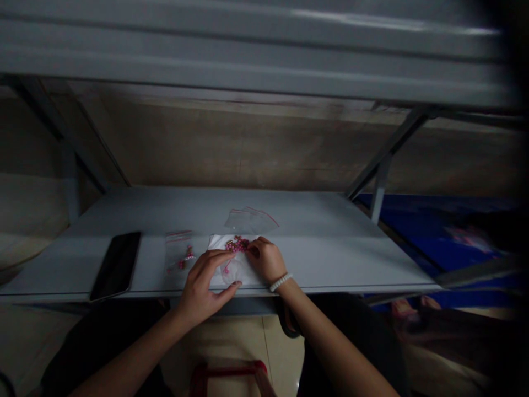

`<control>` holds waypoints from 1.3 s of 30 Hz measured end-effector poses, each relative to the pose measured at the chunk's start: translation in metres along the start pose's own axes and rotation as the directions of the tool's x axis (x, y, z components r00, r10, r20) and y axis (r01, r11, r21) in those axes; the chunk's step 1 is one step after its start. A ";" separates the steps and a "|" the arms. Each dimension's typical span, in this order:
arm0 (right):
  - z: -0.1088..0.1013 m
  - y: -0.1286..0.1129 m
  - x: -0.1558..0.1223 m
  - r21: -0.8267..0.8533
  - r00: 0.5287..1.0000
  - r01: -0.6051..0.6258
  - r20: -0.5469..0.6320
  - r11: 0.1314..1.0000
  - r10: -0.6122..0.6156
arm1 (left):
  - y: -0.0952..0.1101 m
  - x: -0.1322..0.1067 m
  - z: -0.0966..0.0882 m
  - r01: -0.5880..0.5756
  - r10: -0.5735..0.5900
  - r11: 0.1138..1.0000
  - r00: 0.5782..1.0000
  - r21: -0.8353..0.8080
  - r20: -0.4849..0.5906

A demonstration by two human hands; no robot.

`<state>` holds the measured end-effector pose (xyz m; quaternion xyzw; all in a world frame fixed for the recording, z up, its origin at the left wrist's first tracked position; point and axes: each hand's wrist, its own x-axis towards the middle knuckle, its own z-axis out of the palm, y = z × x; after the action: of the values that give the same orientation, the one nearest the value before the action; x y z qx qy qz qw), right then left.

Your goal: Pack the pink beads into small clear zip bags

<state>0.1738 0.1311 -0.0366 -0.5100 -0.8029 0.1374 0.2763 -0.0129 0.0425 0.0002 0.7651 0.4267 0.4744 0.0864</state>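
A white sheet (219, 241) lies near the front edge of a grey shelf-like table (314, 242). On it sits a small heap of pink beads (237, 244). My left hand (205, 284) rests over the sheet's near part, fingers curved and spread, thumb on the sheet; something thin and clear seems to lie under it. My right hand (266, 258), with a white bead bracelet (281, 282) at the wrist, has its fingers curled and pinched at the right edge of the bead heap.
A black phone (117, 264) lies at the front left. A small zip bag with pink pieces (179, 252) lies beside the sheet, and an empty clear zip bag (250, 220) behind it. Grey frame struts (384, 154) rise at right. A red stool (231, 375) stands below.
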 end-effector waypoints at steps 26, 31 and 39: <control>0.007 -0.030 0.003 0.002 0.899 0.439 -0.014 0.899 -0.439 | -0.017 0.008 -0.006 0.297 -0.286 0.955 0.933 0.018 -0.216; 0.021 -0.039 0.007 -0.277 0.833 0.550 0.116 0.788 -0.541 | -0.013 0.007 -0.005 0.255 -0.245 0.967 0.953 0.031 -0.176; 0.024 -0.037 0.006 -0.287 0.783 0.614 0.104 0.735 -0.613 | -0.013 0.005 -0.004 0.234 -0.220 0.970 0.961 0.070 -0.167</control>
<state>0.1308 0.1213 -0.0358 -0.2531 -0.9374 -0.0865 0.2229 -0.0222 0.0532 -0.0014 0.6742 0.5380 0.5009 0.0718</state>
